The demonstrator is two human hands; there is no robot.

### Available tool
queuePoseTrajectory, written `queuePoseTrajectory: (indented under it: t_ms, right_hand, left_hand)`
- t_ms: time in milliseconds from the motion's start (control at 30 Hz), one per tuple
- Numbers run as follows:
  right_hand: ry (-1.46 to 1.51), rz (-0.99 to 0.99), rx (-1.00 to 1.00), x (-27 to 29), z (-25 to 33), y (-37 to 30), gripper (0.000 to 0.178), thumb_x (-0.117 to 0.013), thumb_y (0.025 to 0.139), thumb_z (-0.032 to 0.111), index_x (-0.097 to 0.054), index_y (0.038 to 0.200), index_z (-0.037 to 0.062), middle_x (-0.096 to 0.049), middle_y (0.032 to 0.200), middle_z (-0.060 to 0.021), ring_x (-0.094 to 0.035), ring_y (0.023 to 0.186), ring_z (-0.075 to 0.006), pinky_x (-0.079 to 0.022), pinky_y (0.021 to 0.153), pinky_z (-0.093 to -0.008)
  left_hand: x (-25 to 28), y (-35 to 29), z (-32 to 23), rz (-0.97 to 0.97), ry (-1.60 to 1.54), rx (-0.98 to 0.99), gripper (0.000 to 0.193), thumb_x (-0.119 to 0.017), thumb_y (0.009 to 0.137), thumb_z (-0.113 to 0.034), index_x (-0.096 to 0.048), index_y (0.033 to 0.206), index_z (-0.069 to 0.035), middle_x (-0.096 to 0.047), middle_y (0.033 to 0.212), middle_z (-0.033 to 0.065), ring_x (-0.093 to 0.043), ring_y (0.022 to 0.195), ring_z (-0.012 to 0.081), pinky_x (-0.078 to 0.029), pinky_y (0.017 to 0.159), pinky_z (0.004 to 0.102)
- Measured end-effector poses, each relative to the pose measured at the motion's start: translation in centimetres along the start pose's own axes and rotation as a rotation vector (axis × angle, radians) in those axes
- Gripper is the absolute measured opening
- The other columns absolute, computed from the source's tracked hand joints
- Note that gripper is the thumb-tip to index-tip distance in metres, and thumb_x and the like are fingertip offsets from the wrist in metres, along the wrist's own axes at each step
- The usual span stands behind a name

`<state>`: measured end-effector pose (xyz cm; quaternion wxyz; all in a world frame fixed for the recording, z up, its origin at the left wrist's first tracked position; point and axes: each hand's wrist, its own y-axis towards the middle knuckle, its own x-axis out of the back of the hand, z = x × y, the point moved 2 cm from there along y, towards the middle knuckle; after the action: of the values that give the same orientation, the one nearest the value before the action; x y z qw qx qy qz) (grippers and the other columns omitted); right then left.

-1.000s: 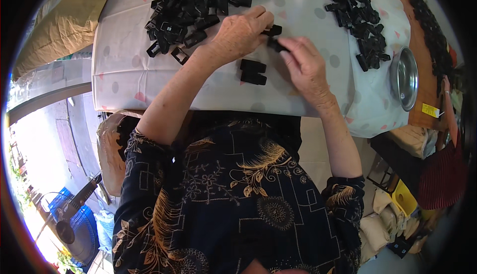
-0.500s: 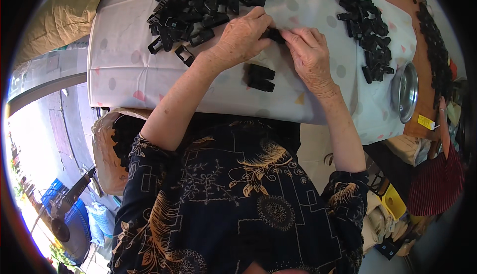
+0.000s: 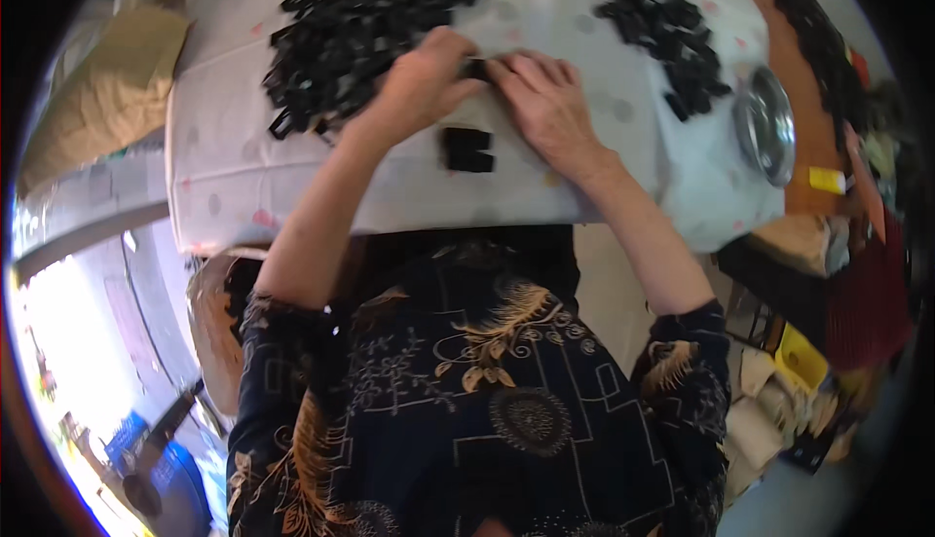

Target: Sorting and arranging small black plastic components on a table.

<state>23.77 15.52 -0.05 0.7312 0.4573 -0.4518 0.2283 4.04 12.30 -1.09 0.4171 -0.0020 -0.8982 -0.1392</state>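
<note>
Between my two hands is a small black plastic part (image 3: 477, 69), mostly covered by fingers and blurred. My left hand (image 3: 425, 84) pinches its left side with thumb and fingers. My right hand (image 3: 547, 113) grips its right side, fingers bent over it. Just nearer to me, a black plastic piece or pair of pieces (image 3: 467, 149) lies on the patterned white tablecloth (image 3: 390, 196). Beyond my left hand spreads a large heap of black plastic parts (image 3: 351, 36). A smaller heap of similar parts (image 3: 657, 36) lies to the right.
A shiny metal bowl (image 3: 765, 128) stands at the table's right edge, near a yellow tag (image 3: 827, 181). Brown sacking (image 3: 107, 99) lies at the left. A fan (image 3: 161, 479) stands at lower left. Another person's maroon sleeve or garment (image 3: 867, 294) shows at far right.
The whole view has shifted and blurred, so more of both heaps shows. Both hands stay together on the black part; the right hand's fingers now lie flatter over it.
</note>
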Motion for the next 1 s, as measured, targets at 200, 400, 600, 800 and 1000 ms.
queuePoseTrajectory:
  t_ms: [200, 400, 600, 800, 1000]
  right_hand:
    - [-0.023, -0.251, -0.237, 4.6, -3.4, -4.1, 0.044, -0.071, 0.081, 0.007, -0.061, 0.124, 0.0092, -0.059, 0.117, -0.0099, -0.060, 0.103, -0.0276, -0.047, 0.087, -0.0398]
    - [-0.398, -0.021, -0.511, 7.4, -9.7, -9.1, 0.031, -0.066, 0.086, 0.008, -0.061, 0.117, 0.0064, -0.059, 0.102, -0.0116, -0.060, 0.095, -0.0341, -0.049, 0.082, -0.0427]
    - [-0.325, -0.073, -0.517, 6.6, -11.7, -11.2, 0.029, -0.065, 0.087, 0.008, -0.061, 0.116, 0.0056, -0.060, 0.102, -0.0136, -0.060, 0.095, -0.0355, -0.051, 0.080, -0.0442]
    - [-0.036, -0.180, -0.457, 6.2, -11.7, -10.5, 0.025, -0.063, 0.088, 0.000, -0.062, 0.113, 0.0026, -0.061, 0.100, -0.0137, -0.063, 0.089, -0.0326, -0.052, 0.077, -0.0366]
    - [0.497, -0.121, -0.536, 4.5, -6.7, -6.2, 0.020, -0.063, 0.089, -0.002, -0.065, 0.109, 0.0020, -0.062, 0.099, -0.0123, -0.063, 0.085, -0.0276, -0.051, 0.076, -0.0310]
  left_hand:
    - [3.5, 2.0, 1.4, -0.100, 0.447, 0.120, 0.029, -0.068, 0.087, -0.022, -0.063, 0.113, -0.010, -0.060, 0.108, 0.0089, -0.065, 0.098, 0.0302, -0.053, 0.081, 0.0423]
    - [2.9, 3.1, 3.8, -0.155, 0.563, 0.020, 0.025, -0.069, 0.082, -0.018, -0.064, 0.106, -0.012, -0.059, 0.103, 0.0083, -0.062, 0.102, 0.0298, -0.054, 0.083, 0.0416]
    - [2.2, 3.4, 2.4, -0.207, 0.624, -0.022, 0.026, -0.070, 0.077, -0.014, -0.061, 0.101, -0.010, -0.058, 0.101, 0.0094, -0.059, 0.101, 0.0298, -0.054, 0.081, 0.0424]
    - [2.2, 3.2, 1.9, -0.081, 0.559, 0.023, 0.027, -0.072, 0.079, -0.018, -0.057, 0.099, -0.007, -0.060, 0.100, 0.0099, -0.061, 0.100, 0.0317, -0.054, 0.078, 0.0440]
    - [0.8, 6.0, -0.6, 0.013, 0.431, 0.095, 0.035, -0.071, 0.083, -0.027, -0.054, 0.102, -0.004, -0.066, 0.099, 0.0134, -0.067, 0.092, 0.0358, -0.054, 0.076, 0.0464]
